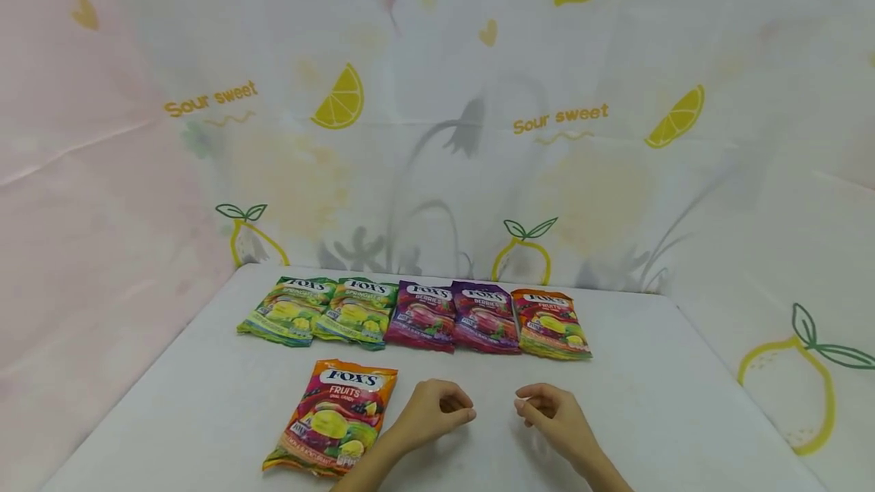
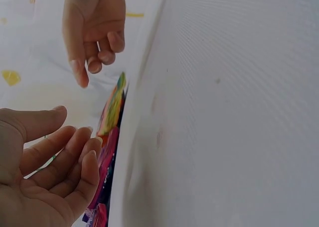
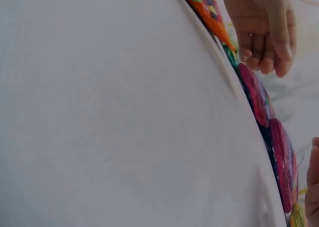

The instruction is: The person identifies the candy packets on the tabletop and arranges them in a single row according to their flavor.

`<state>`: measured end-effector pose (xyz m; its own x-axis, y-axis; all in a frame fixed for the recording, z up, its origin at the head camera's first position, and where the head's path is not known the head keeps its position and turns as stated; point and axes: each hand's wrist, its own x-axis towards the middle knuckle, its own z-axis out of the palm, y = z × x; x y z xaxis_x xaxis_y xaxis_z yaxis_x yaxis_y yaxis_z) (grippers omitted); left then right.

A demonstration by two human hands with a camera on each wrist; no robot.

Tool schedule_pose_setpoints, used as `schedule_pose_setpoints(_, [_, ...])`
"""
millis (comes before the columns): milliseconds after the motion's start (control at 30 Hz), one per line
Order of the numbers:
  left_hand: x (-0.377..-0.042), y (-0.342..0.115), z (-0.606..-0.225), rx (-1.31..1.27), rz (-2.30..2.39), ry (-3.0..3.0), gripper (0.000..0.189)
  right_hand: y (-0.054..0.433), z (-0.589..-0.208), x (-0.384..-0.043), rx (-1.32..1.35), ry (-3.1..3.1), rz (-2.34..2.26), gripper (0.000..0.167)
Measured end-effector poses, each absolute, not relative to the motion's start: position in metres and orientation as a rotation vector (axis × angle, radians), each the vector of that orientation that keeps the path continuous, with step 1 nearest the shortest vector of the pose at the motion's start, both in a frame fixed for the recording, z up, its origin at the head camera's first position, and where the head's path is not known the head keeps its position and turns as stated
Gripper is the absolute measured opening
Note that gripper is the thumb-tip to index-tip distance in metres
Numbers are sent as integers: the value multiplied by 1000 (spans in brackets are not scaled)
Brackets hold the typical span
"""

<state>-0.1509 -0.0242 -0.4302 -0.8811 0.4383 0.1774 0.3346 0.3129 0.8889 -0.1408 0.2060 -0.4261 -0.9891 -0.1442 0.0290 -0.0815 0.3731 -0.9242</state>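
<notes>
My left hand hovers over the table's front middle with loosely bent fingers and nothing in its grasp. Opposite it, a short gap away, my right hand hangs in the same relaxed curl, also holding nothing. Nearest the left hand lies an orange Fox's Fruits candy bag, flat on the table to its left. Behind the hands runs a row of candy bags: two green Springtea-like ones, two purple Berries bags and another orange Fruits bag at the right end. In the left wrist view both palms face each other.
The white table ends at a pale fabric backdrop printed with lemons and the words "Sour sweet". A pinkish fabric side wall stands at the left. The row of bags lies near the table's back edge.
</notes>
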Motion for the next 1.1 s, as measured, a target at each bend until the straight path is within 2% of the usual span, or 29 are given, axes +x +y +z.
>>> schedule_pose_setpoints(300, [-145, -38, -433, 712, 1636, 2471, 13, 197, -433, -135, -367, 2517, -1722, 26])
schedule_pose_setpoints(1100, [-129, -60, -438, 584, 1716, 2506, 14, 172, -441, -134, -561, 2382, -1689, 24])
